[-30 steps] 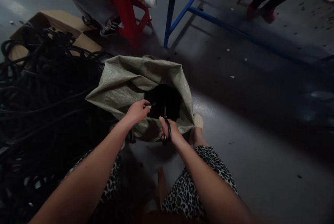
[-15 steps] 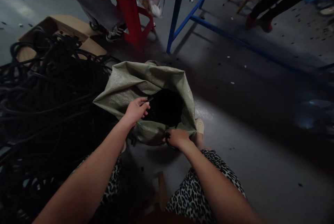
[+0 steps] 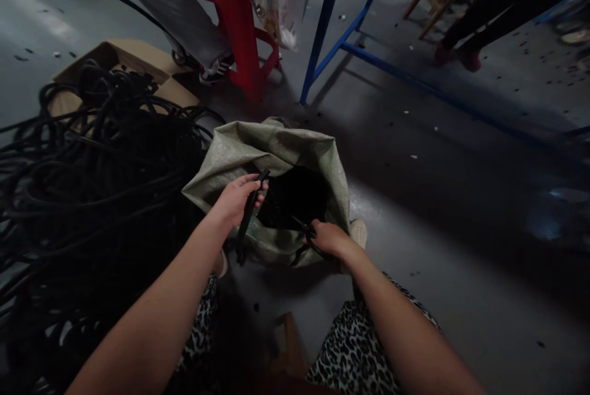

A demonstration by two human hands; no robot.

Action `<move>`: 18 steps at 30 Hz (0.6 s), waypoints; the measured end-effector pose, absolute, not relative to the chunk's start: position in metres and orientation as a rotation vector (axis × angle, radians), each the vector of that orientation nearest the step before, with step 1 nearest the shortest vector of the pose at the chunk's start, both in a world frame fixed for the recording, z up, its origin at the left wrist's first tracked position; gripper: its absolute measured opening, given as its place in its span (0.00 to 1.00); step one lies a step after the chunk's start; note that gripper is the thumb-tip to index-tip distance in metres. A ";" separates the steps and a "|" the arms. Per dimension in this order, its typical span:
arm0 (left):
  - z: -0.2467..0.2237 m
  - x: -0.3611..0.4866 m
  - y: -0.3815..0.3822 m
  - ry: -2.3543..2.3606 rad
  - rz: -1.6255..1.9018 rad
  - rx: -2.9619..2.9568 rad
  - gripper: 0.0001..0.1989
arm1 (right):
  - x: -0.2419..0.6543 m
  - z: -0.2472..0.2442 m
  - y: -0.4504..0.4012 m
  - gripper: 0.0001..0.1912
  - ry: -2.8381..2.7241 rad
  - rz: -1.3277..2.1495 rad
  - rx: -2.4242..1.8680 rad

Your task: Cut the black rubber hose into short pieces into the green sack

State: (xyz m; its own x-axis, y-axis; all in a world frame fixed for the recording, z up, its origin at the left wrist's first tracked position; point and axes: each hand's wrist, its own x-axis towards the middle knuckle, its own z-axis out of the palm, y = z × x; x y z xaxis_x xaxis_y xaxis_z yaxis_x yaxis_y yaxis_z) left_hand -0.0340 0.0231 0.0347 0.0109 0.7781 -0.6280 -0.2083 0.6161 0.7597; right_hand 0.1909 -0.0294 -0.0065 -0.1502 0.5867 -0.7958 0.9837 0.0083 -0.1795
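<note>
A grey-green woven sack (image 3: pixel 235 152) stands open between my feet, its inside dark with black pieces hard to make out. Over the sack's left part, my left hand (image 3: pixel 238 198) pinches a black strip (image 3: pixel 249 214) that hangs down across the near rim. My right hand (image 3: pixel 326 237) is closed on black-handled scissors (image 3: pixel 311 238) at the near right rim, the blades pointing left over the opening.
Black tubing (image 3: pixel 115 180) lies heaped on the left, with a cardboard box (image 3: pixel 138 54) behind it. A red stool (image 3: pixel 225 20), a seated person's leg and a blue metal frame (image 3: pixel 318 45) stand beyond the sack. Another person's legs are at the upper right.
The black strip in my left hand now shows at greater length. My right hand has moved slightly right, and the scissors' blades have come into sight. The whole view has shifted a little.
</note>
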 end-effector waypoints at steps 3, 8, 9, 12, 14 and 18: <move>0.038 -0.039 0.023 1.319 0.867 0.463 0.13 | 0.192 -0.010 -0.023 0.21 1.818 -0.934 1.671; 0.034 -0.044 0.018 1.285 0.846 0.421 0.09 | 0.192 -0.010 0.004 0.18 1.867 -0.967 1.667; 0.031 -0.046 0.017 1.280 0.827 0.419 0.09 | 0.190 -0.009 0.011 0.18 1.865 -0.964 1.666; 0.025 -0.055 0.012 1.306 0.804 0.406 0.09 | 0.177 -0.005 0.029 0.18 1.878 -0.935 1.665; 0.023 -0.062 0.009 1.338 0.812 0.397 0.10 | 0.162 -0.004 0.034 0.18 1.895 -0.909 1.642; 0.021 -0.071 0.008 1.362 0.856 0.380 0.10 | 0.126 -0.016 0.011 0.18 1.895 -0.882 1.408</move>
State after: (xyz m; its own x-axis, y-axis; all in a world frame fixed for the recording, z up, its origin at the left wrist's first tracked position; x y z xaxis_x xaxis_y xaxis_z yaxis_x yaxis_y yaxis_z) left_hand -0.0706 0.0085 0.0209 -0.0243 0.7210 -0.6925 -0.3112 0.6528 0.6907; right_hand 0.1258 0.0107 -0.0156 -0.2471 0.5579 -0.7923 0.9654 0.2118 -0.1519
